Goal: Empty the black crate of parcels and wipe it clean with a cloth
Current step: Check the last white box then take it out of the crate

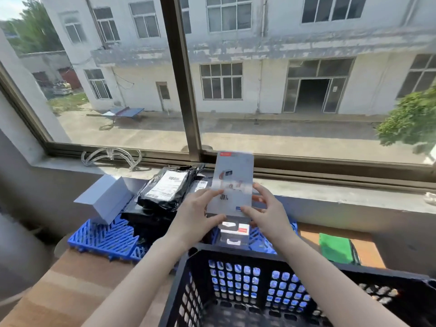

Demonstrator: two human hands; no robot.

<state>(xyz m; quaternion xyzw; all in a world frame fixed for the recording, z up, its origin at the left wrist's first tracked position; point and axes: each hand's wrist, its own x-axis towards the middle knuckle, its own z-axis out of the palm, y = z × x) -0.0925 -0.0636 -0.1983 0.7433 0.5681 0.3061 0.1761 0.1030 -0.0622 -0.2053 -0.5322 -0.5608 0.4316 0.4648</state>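
A black perforated crate (238, 253) stands at the bottom of the view, and no parcel shows in the part of its inside that I see. Beyond it lies a blue slatted pallet (103, 241) carrying black bagged parcels (165, 190), a white box (106, 199) and a small boxed item (233, 232). Both my hands hold a flat grey packaged parcel (233, 182) upright above the pallet. My left hand (198, 215) grips its lower left edge. My right hand (266, 213) holds its lower right edge, thumb on the front. A green cloth (335, 249) lies to the right on the table.
The wooden table (70, 286) runs under the crate and pallet. Behind them is a concrete window sill (330, 190) with a clear plastic hanger piece (111, 156), below a large window. A wall closes the left side.
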